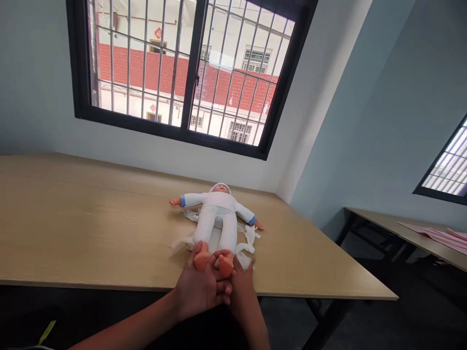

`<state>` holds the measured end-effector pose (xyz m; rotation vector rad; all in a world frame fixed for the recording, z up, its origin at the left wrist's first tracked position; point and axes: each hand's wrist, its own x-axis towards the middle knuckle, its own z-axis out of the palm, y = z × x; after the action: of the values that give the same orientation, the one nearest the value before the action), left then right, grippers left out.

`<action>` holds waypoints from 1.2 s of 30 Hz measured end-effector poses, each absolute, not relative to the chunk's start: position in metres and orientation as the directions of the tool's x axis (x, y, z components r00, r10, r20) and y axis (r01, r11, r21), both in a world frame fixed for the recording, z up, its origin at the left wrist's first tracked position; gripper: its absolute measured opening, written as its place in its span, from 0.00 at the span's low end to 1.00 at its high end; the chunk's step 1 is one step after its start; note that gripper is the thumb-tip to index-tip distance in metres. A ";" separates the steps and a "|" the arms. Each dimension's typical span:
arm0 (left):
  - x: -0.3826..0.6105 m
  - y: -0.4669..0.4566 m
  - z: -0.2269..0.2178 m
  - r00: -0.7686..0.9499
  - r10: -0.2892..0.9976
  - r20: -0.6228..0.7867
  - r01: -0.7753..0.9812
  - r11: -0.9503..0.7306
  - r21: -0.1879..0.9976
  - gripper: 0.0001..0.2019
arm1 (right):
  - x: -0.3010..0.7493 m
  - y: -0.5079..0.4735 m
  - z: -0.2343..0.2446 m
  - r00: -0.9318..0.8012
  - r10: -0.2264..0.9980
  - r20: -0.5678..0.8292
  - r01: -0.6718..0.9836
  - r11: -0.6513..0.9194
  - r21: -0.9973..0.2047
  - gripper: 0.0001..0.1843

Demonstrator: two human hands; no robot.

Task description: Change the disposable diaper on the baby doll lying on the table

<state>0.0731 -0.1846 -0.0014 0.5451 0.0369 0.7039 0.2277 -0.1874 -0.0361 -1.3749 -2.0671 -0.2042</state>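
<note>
A baby doll (216, 216) in a white suit with blue cuffs lies on its back on the wooden table (91, 228), arms spread, head toward the window. A white cloth (248, 238) lies spread under it. My left hand (199, 289) is closed around the doll's orange feet (211, 260) at the table's near edge. My right hand (243, 287) sits just right of the feet, partly behind the left hand, with its fingers touching the cloth's edge; its grip is hidden.
A large barred window (182, 73) fills the wall behind the table. A second table (408, 233) with pink sheets (438, 236) stands at the right, across a dark gap of floor. The table's right corner (392, 294) is close by.
</note>
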 end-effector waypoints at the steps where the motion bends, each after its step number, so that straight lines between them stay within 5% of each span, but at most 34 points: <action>1: 0.071 -0.186 -0.006 0.769 0.624 0.138 -0.605 0.641 0.473 0.26 | 0.233 -0.198 -0.037 -0.232 0.786 0.574 0.885 0.415 -0.211 0.26; 9: 0.063 -0.208 -0.026 0.755 0.646 0.113 -0.633 0.673 0.381 0.19 | 0.266 -0.242 -0.047 -0.114 0.798 0.592 0.846 0.391 -0.363 0.17; 16: 0.036 -0.232 -0.025 0.752 0.659 -0.011 -0.569 0.658 0.493 0.28 | 0.257 -0.244 -0.058 -0.058 0.765 0.642 0.821 0.402 -0.405 0.13; 19: 0.021 -0.236 -0.013 0.666 0.744 -0.044 -0.490 0.482 0.726 0.21 | 0.256 -0.242 -0.055 -0.017 0.735 0.678 0.806 0.411 -0.426 0.13; 23: 0.001 -0.209 0.013 0.358 0.919 0.163 -0.066 -0.149 0.987 0.13 | 0.254 -0.221 -0.034 0.007 0.729 0.684 0.836 0.372 -0.404 0.13; 26: -0.006 -0.173 0.019 0.131 0.893 0.431 0.351 -0.448 0.822 0.10 | 0.248 -0.199 -0.018 -0.066 0.779 0.623 0.872 0.349 -0.344 0.14; 28: -0.007 -0.153 0.016 0.174 0.859 0.482 0.468 -0.503 0.727 0.12 | 0.243 -0.188 -0.013 -0.106 0.817 0.567 0.879 0.344 -0.331 0.13; 36: -0.001 -0.145 0.001 0.378 0.864 0.332 0.423 -0.480 0.768 0.30 | 0.239 -0.193 -0.025 -0.122 0.861 0.494 0.800 0.380 -0.464 0.02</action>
<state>-0.0006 -0.1449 0.0011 2.0626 1.1039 0.9911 0.2392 -0.1926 -0.0250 -1.4300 -1.9267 0.1077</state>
